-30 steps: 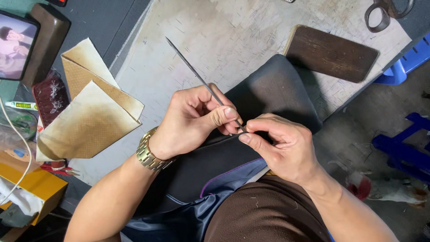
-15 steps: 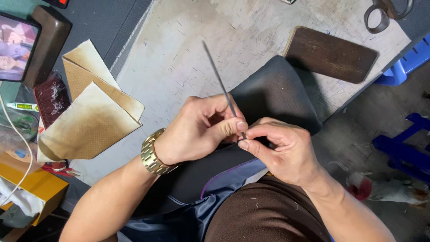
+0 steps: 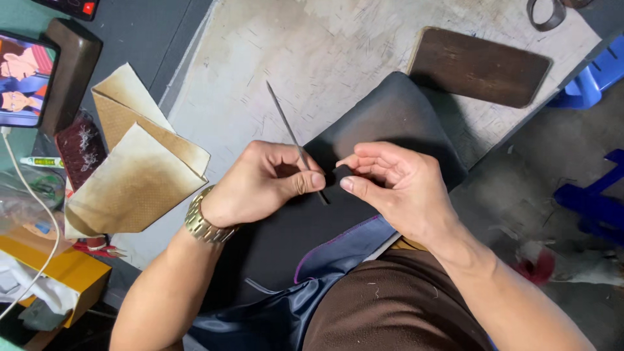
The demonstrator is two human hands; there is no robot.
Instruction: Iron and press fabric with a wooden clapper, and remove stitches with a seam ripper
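My left hand [image 3: 263, 184], with a gold wristwatch [image 3: 203, 224] on its wrist, pinches a thin metal pointed tool [image 3: 286, 123] between thumb and fingers; the tool slants up and to the left. My right hand [image 3: 390, 185] pinches a fold of dark grey cloth [image 3: 383, 117] right beside the tool's lower end. The cloth lies over a worn pale worktable [image 3: 338, 45] and down onto my lap, where its shiny blue lining [image 3: 286, 312] shows.
Folded tan stained cloths [image 3: 136, 175] lie left of my hands. A dark brown board [image 3: 481, 65] rests at the table's far right. A lit screen [image 3: 26, 78], a white cable [image 3: 32, 195] and a yellow box [image 3: 58, 266] are at the left. Blue plastic stools [image 3: 598, 201] stand on the right.
The tool has swung from a low slant to a steeper one, and its lower end now sits between my left fingers. My right hand has shifted its pinch on the cloth.
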